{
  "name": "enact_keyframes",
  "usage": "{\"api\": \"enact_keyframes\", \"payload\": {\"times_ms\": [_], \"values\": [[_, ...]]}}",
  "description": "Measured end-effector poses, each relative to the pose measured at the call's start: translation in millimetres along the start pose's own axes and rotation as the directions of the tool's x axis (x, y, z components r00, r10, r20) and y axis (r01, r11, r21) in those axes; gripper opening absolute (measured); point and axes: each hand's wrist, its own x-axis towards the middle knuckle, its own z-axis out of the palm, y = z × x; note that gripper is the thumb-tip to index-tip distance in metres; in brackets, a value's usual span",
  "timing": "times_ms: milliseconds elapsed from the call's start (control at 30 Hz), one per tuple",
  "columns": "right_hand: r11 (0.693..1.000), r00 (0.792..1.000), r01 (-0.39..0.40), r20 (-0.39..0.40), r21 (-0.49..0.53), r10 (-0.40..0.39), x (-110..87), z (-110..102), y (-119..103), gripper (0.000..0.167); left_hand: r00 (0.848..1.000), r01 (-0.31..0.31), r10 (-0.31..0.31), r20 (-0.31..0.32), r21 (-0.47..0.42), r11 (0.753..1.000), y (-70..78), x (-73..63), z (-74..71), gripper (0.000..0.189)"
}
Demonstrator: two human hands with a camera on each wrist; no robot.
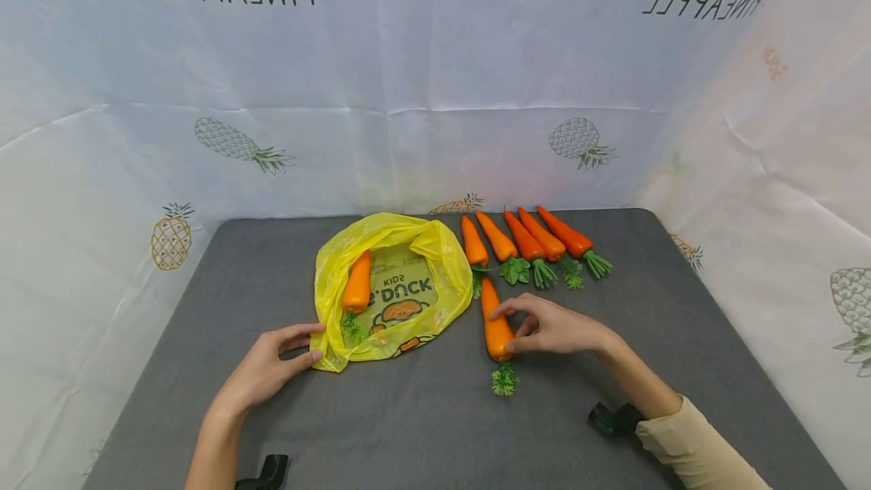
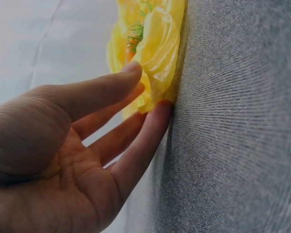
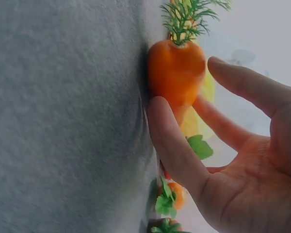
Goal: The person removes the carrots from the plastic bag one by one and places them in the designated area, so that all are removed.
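A yellow plastic bag [image 1: 445, 248] lies with its mouth spread wide on the table, and one orange carrot [image 1: 357, 286] with feathery green leaves is inside at its left. My left hand [image 1: 272, 361] touches the bag's near left edge, thumb and index fingertips apart; the left wrist view shows the crinkled plastic [image 2: 160, 53] at the fingertips. To the right of the bag another orange carrot [image 1: 496, 324] rests on the table, its leafy end toward me. My right hand [image 1: 554, 327] holds this carrot between thumb and fingers. In the right wrist view its thick orange end [image 3: 177, 68] sits between the fingers.
Several more carrots [image 1: 522, 237] lie side by side at the table's back edge, right of the bag, green tops toward me. The dark grey table [image 1: 381, 429] meets a white pineapple-print cloth [image 1: 408, 150] behind. Black wrist devices [image 1: 615, 420] sit by both forearms.
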Motion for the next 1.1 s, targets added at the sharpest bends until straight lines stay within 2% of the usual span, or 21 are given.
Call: {"api": "enact_keyframes", "payload": {"times_ms": [500, 1100], "values": [[0.999, 0.998, 0.047, -0.029, -0.015, -0.048, 1.3, -23.6, -15.8, 0.056, 1.0, 0.028, -0.028, -0.001, -0.012, 1.0, 0.3, -1.0, 1.6, 0.045], [0.985, 0.987, 0.156, -0.016, -0.072, -0.157, 39.6, -27.3, -61.6, 0.054, 1.0, 0.027, -0.027, 0.001, -0.025, 0.999, -1.2, -0.1, 2.0, 0.044]]}}
